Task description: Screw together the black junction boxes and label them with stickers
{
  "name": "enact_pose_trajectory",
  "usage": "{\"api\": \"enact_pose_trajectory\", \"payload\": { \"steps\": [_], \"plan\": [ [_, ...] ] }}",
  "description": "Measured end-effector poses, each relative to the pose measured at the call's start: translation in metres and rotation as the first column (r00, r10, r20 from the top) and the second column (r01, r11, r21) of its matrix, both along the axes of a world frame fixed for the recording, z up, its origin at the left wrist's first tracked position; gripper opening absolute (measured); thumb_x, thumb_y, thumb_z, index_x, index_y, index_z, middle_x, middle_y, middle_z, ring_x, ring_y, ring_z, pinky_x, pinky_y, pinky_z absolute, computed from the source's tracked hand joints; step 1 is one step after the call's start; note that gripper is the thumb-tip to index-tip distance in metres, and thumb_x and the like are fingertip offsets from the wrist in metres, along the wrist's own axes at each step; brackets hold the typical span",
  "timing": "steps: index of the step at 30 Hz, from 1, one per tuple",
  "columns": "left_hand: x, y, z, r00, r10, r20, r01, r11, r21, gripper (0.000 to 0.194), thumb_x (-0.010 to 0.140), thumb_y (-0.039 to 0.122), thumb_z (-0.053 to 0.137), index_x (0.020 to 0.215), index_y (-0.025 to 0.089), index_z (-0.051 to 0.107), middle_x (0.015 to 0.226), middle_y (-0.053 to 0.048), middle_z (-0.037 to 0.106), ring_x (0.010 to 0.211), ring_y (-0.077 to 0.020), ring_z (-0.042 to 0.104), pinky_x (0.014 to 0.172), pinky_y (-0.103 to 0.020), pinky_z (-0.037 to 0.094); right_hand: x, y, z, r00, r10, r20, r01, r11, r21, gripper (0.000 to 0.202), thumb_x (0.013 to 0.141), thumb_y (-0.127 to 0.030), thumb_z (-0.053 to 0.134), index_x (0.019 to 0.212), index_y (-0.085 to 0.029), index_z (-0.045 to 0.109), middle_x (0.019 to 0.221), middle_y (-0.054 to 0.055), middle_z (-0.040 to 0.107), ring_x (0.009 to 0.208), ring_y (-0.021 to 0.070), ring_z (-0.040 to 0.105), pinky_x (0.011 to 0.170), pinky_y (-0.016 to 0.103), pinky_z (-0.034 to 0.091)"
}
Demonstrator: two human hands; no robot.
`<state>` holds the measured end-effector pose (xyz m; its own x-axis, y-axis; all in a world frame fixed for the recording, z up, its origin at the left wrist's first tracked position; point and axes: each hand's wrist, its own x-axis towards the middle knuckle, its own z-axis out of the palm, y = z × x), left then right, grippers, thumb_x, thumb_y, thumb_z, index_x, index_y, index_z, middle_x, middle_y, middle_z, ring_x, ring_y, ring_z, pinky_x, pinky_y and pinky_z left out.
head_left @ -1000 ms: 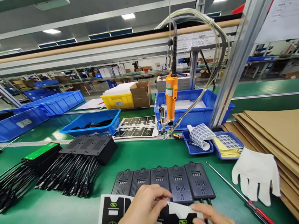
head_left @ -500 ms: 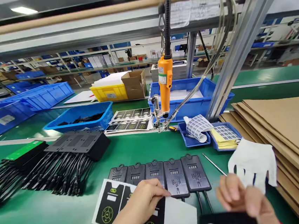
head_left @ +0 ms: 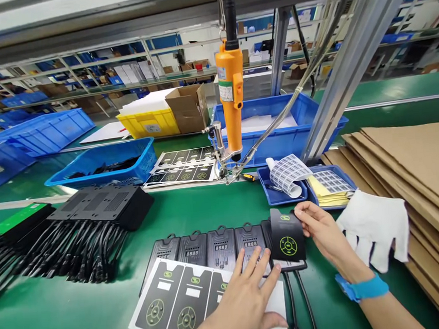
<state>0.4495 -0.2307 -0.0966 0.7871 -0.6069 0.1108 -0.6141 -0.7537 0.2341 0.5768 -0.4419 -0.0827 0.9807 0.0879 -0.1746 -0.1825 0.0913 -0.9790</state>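
Note:
Several black devices with small displays lie in a row on the green bench. A black label with a green circular pattern hangs over the rightmost device, its right edge pinched by my right hand. My left hand is spread, fingers apart, over the label sheet and the lower part of the neighbouring device. On that white-backed sheet several black labels show to the left of the hand. Cables run from the rightmost device toward the front edge.
An orange electric screwdriver hangs above the bench. Small blue trays, a white glove and cardboard sheets lie to the right. Black adapters with bundled cables stand left, near a blue bin.
My right hand has moved up and forward, bringing the black label over the rightmost device. My left hand has opened out and moved slightly right on the sheet. The view has shifted downward.

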Motion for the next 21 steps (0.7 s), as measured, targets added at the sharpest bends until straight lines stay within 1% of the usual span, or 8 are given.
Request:
{"api": "enact_pose_trajectory", "payload": {
  "steps": [2,3,6,9,11,15,18,21],
  "plan": [
    [-0.003,0.000,0.001,1.000,-0.005,-0.003,0.005,1.000,-0.001,0.094,0.075,0.071,0.064,0.147,0.017,0.037,0.151,-0.022,0.040,0.142,-0.0408,0.031,0.111,-0.066,0.034,0.000,-0.005,0.000,1.000,-0.006,-0.006,0.005,1.000,-0.012,0.038,0.067,-0.049,0.081,0.080,-0.020,0.060,0.064,-0.005,0.047,0.053,0.0069,0.038,0.042,0.017,0.031],
    [-0.004,0.000,0.002,1.000,-0.005,0.004,0.005,1.000,0.004,0.091,0.075,0.069,0.065,0.146,0.017,0.039,0.151,-0.022,0.040,0.142,-0.0416,0.032,0.110,-0.067,0.035,0.000,-0.006,0.000,1.000,0.003,-0.010,-0.003,1.000,-0.020,0.038,0.067,-0.049,0.081,0.080,-0.020,0.060,0.064,-0.004,0.047,0.053,0.0070,0.039,0.042,0.017,0.031],
    [-0.008,-0.002,0.009,0.999,0.037,0.031,-0.038,0.999,0.016,0.078,0.078,0.060,0.070,0.138,0.015,0.048,0.142,-0.026,0.050,0.133,-0.0418,0.046,0.103,-0.063,0.047,-0.002,-0.005,-0.001,0.998,0.054,-0.021,-0.055,0.997,-0.046,0.039,0.066,-0.050,0.081,0.078,-0.018,0.061,0.061,-0.004,0.047,0.051,0.0072,0.039,0.041,0.018,0.032],
    [-0.010,-0.003,0.012,0.994,0.110,0.028,-0.111,0.993,0.033,0.074,0.074,0.052,0.079,0.131,0.012,0.054,0.132,-0.026,0.059,0.122,-0.0409,0.058,0.096,-0.057,0.055,-0.003,-0.002,-0.003,0.995,0.100,-0.030,-0.102,0.993,-0.064,0.040,0.067,-0.052,0.080,0.078,-0.018,0.062,0.058,-0.005,0.047,0.050,0.0071,0.040,0.042,0.019,0.033],
    [-0.011,-0.003,0.012,0.993,0.113,0.023,-0.114,0.992,0.048,0.075,0.072,0.052,0.081,0.129,0.011,0.054,0.132,-0.026,0.059,0.122,-0.0412,0.058,0.096,-0.056,0.055,-0.004,0.000,-0.005,0.992,0.118,-0.035,-0.120,0.990,-0.072,0.039,0.069,-0.052,0.078,0.079,-0.018,0.062,0.058,-0.005,0.047,0.050,0.0071,0.040,0.042,0.019,0.033],
    [-0.013,-0.003,0.007,0.996,0.079,0.046,-0.081,0.996,0.047,0.080,0.071,0.056,0.080,0.130,0.010,0.053,0.134,-0.027,0.057,0.124,-0.0417,0.055,0.097,-0.056,0.055,-0.006,0.000,-0.009,0.988,0.147,-0.039,-0.150,0.985,-0.086,0.038,0.073,-0.053,0.076,0.081,-0.019,0.061,0.059,-0.005,0.049,0.050,0.0071,0.042,0.043,0.020,0.034],
    [-0.013,-0.002,0.004,0.994,0.085,0.067,-0.086,0.996,0.007,0.084,0.065,0.056,0.084,0.128,0.009,0.055,0.132,-0.027,0.059,0.122,-0.0421,0.056,0.098,-0.056,0.054,-0.006,-0.001,-0.013,0.985,0.167,-0.039,-0.170,0.981,-0.095,0.036,0.075,-0.052,0.075,0.082,-0.018,0.061,0.061,-0.004,0.051,0.049,0.0069,0.043,0.044,0.020,0.034],
    [-0.013,-0.002,0.002,0.992,0.098,0.073,-0.096,0.995,-0.031,0.083,0.065,0.058,0.083,0.128,0.010,0.056,0.132,-0.025,0.060,0.122,-0.0404,0.057,0.099,-0.055,0.053,-0.006,-0.001,-0.013,0.985,0.168,-0.039,-0.171,0.980,-0.104,0.036,0.076,-0.051,0.074,0.082,-0.019,0.061,0.062,-0.004,0.052,0.049,0.0067,0.043,0.044,0.021,0.034]
  ]
}}
